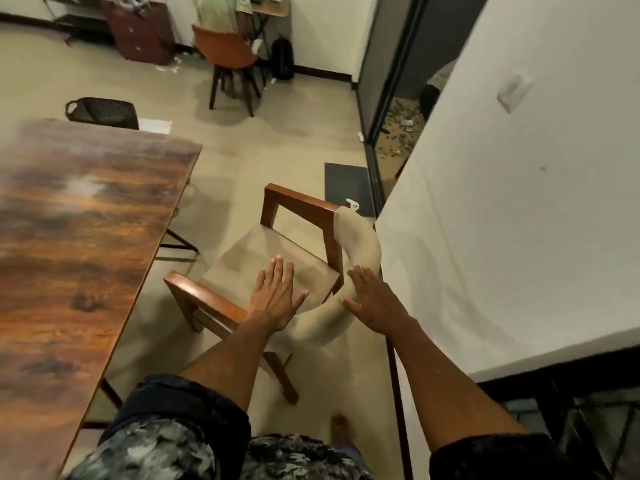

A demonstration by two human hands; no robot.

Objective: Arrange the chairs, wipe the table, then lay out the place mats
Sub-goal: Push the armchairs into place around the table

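Item, lower centre of frame: wooden armchair point(277, 268) with curved padded backrest, standing apart from the wooden table point(79, 237) at left; our left hand point(275, 299) and right hand point(372, 303), both released and flat-fingered, hover over it, we judge to grasp and reposition it.

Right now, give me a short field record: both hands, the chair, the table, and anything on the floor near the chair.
left hand: open, fingers spread, above the seat of the chair
right hand: open, at the curved padded backrest; contact unclear
armchair: wooden arms, beige seat, standing apart from the table, angled to it
table: wooden top, no place mats visible
dark mat: on the floor beyond the chair, by the glass door
stage: chair not yet gripped
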